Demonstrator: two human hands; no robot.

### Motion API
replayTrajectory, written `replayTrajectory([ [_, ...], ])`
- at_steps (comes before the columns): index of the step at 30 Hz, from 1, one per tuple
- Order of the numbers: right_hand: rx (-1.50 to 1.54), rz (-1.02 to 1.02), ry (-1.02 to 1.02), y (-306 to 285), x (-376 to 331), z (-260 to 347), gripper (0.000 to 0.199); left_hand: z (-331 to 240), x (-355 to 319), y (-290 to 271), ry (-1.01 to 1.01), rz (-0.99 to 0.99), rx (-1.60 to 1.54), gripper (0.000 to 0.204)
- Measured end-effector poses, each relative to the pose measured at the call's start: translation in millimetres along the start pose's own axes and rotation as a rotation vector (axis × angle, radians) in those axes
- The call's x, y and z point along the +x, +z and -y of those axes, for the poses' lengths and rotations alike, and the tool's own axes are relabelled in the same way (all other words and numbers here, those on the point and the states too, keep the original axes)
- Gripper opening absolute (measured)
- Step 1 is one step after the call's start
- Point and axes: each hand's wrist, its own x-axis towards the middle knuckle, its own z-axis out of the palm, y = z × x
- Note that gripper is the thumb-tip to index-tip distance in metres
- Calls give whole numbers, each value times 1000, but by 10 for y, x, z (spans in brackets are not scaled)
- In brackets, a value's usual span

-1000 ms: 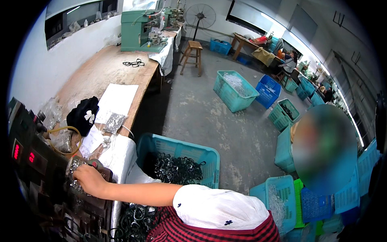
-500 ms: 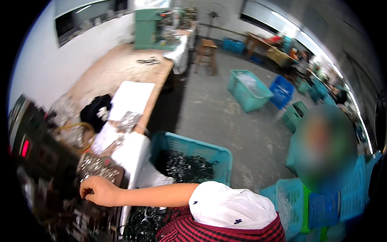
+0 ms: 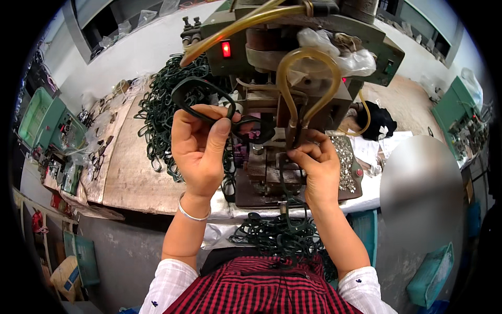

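My left hand (image 3: 200,146) is raised in front of a green press machine (image 3: 293,47) and grips a dark scissor-handle piece (image 3: 201,94) with looped grips. My right hand (image 3: 319,167) rests on the machine's lower bed (image 3: 266,175), fingers pinched on another dark handle piece (image 3: 285,178) that hangs down toward my lap. A tangle of the same dark handle pieces (image 3: 277,235) lies on my lap. A bigger heap of dark handles (image 3: 162,110) is piled on the bench left of the machine. A yellowish hose (image 3: 306,78) loops across the machine's front.
A red lamp (image 3: 226,49) glows on the machine. A tray of small silvery parts (image 3: 345,157) sits right of my right hand. Green machines (image 3: 47,125) stand at far left, a black cloth (image 3: 376,123) and papers at right, a blurred person (image 3: 423,193) beside me.
The view has swung from the room and the bins to the machine in front. My left arm, earlier stretched out to the left, is now raised holding a handle piece; my right hand has appeared.
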Motion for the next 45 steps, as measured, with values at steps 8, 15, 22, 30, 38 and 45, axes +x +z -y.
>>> replayTrajectory([
  [8, 89, -89, -21, 46, -38, -90, 43, 24, 27, 52, -10, 31, -46, 10],
  [15, -930, 60, -448, -514, -480, 329, 43, -268, -303, -120, 297, 428, 261, 7],
  [22, -1536, -301, -534, -1521, -335, -407, 20, -98, -532, 230, 682, 701, 433, 21],
  [30, -1422, -256, -525, -1318, 99, -473, 13, -32, -555, 224, 650, 673, 421, 15],
  [38, -1643, 132, -658, -1247, 343, -490, 28, -49, -732, 117, 487, 684, 386, 20],
  [45, -1013, -256, -372, -1352, 207, -588, 11, -186, -865, -696, 124, -111, 849, 14],
])
